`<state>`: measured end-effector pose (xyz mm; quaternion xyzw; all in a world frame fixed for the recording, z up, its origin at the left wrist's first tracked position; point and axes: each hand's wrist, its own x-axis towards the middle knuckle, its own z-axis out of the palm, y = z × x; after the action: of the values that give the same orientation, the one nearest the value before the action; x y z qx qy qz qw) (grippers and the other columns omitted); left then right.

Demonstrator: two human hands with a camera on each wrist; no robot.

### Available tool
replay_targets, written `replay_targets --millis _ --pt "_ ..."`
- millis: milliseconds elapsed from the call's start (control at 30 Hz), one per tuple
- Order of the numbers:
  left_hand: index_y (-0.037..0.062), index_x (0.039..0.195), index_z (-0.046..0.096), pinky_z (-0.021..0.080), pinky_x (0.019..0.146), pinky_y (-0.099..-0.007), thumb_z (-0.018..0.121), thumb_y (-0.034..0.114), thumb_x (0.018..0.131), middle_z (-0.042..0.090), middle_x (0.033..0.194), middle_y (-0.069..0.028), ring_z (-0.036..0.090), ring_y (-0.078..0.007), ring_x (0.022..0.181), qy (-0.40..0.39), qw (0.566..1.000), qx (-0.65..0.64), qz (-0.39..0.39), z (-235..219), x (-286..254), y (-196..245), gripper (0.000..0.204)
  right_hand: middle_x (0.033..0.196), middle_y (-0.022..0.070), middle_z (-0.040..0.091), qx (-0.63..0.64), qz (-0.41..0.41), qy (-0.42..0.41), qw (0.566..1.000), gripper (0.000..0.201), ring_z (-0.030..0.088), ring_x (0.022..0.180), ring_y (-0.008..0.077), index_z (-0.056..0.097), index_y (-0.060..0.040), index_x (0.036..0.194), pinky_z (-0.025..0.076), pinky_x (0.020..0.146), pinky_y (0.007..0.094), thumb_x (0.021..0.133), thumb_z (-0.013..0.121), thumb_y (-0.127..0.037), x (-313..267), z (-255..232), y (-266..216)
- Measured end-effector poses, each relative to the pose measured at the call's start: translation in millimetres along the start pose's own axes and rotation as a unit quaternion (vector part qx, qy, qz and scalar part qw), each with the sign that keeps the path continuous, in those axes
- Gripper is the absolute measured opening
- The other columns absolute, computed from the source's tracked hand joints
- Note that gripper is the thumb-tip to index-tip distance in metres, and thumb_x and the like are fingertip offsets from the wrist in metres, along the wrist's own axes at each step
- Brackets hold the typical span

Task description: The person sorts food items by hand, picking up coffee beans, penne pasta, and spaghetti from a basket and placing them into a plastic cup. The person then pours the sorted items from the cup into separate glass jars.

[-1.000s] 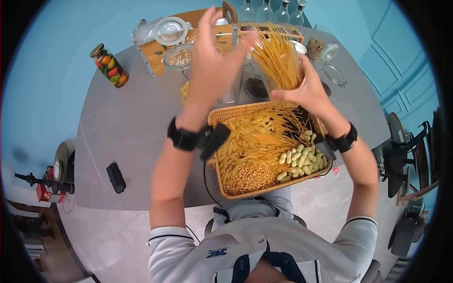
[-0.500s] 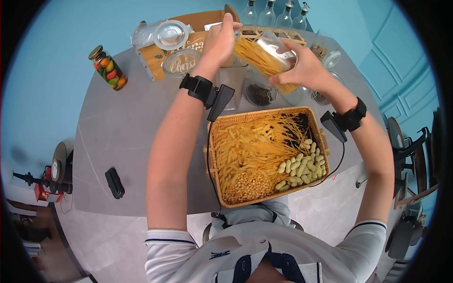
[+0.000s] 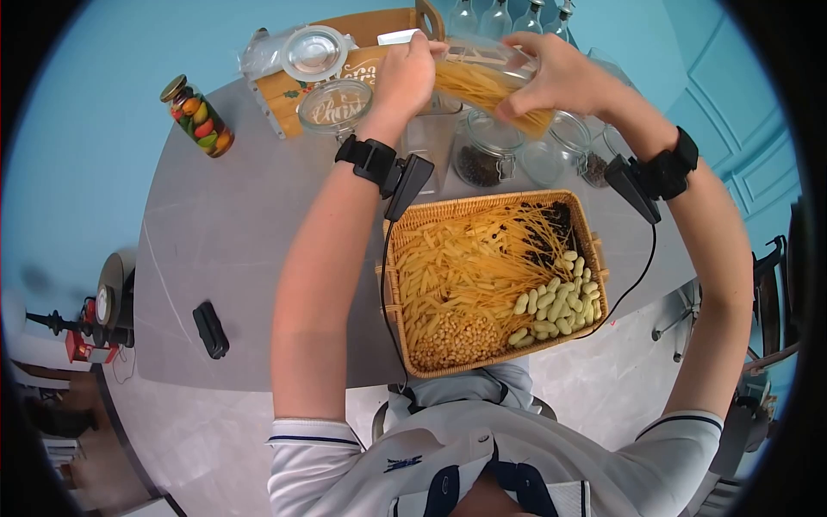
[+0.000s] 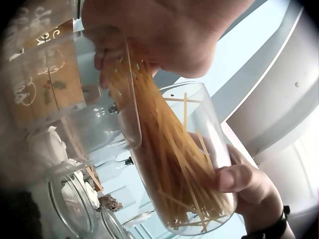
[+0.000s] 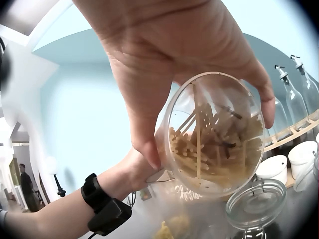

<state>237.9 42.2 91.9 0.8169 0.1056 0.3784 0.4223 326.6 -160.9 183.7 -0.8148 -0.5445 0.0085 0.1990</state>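
Observation:
My right hand [image 3: 564, 76] grips a clear glass jar [image 5: 214, 189] of spaghetti, thumb on one side and fingers on the other. The jar is tilted well over, its mouth toward my left hand [image 3: 407, 79]. The spaghetti [image 4: 167, 139] slants out of the mouth, and my left hand's fingers curl round its upper ends in the left wrist view. A tall clear container [image 3: 426, 155] stands on the table below my left hand. Its rim overlaps the spaghetti in the left wrist view.
In front of me a wicker basket [image 3: 482, 369] holds penne, spaghetti, corn kernels, peanuts and dark beans. Clip-top jars [image 3: 482, 159] stand behind it. A wooden crate [image 3: 276, 108], a jar of colourful fruit [image 3: 202, 121] and glass bottles [image 3: 495, 19] are farther back. A black case [image 3: 210, 329] lies at left.
My right hand has tipped the jar from nearly upright to almost lying, mouth leftward. My left hand has come right and down to the spaghetti's ends. Both hands have moved slightly farther back.

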Motion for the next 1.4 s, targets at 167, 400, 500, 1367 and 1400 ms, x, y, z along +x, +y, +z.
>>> replay_targets --millis 167,400,500,1367,1400 --pt "-0.0023 0.112 0.074 0.046 0.098 -0.0356 0.022 0.040 0.107 0.074 0.110 -0.0155 0.066 -0.0261 0.104 -0.001 0.998 -0.049 -0.034 2 3 -8 0.067 0.120 0.0226 0.065 -0.091 -0.031 0.001 0.995 0.100 0.067 0.106 0.0324 0.053 0.0082 0.138 0.052 0.094 0.0356 0.056 0.086 -0.038 17 -6 2" --pt "-0.0032 0.111 0.074 0.044 0.101 -0.0351 0.023 0.041 0.108 0.073 0.113 -0.0167 0.065 -0.0234 0.109 -0.004 0.997 -0.059 -0.055 0 4 -13 0.067 0.098 0.0191 0.073 -0.054 0.034 -0.149 0.987 0.072 0.070 0.087 0.0270 0.067 0.0062 0.108 0.055 0.076 0.0377 0.055 0.090 -0.035 29 -33 -40" --pt "-0.0035 0.110 0.074 0.044 0.101 -0.0349 0.024 0.040 0.108 0.073 0.113 -0.0169 0.065 -0.0235 0.108 -0.009 0.997 -0.060 -0.056 0 3 -12 0.067 0.099 0.0201 0.073 -0.066 0.009 -0.133 0.989 0.073 0.070 0.088 0.0271 0.067 0.0070 0.109 0.055 0.078 0.0368 0.055 0.090 -0.035 29 -36 -42" --pt "-0.0028 0.102 0.076 0.047 0.096 -0.0362 0.014 0.054 0.107 0.074 0.105 -0.0156 0.066 -0.0236 0.099 -0.078 0.966 -0.215 -0.122 -19 3 13 0.084 0.128 0.0212 0.063 0.031 -0.018 0.040 0.999 0.100 0.067 0.100 0.0261 0.051 0.0087 0.139 0.054 0.088 0.0350 0.055 0.087 -0.030 2 11 -11" --pt "-0.0032 0.106 0.074 0.047 0.098 -0.0362 0.013 0.055 0.107 0.074 0.107 -0.0160 0.066 -0.0237 0.103 -0.084 0.966 -0.214 -0.118 -22 3 15 0.084 0.128 0.0207 0.063 0.029 -0.020 0.049 0.998 0.099 0.067 0.098 0.0251 0.051 0.0083 0.139 0.053 0.087 0.0348 0.056 0.088 -0.030 1 13 -11"
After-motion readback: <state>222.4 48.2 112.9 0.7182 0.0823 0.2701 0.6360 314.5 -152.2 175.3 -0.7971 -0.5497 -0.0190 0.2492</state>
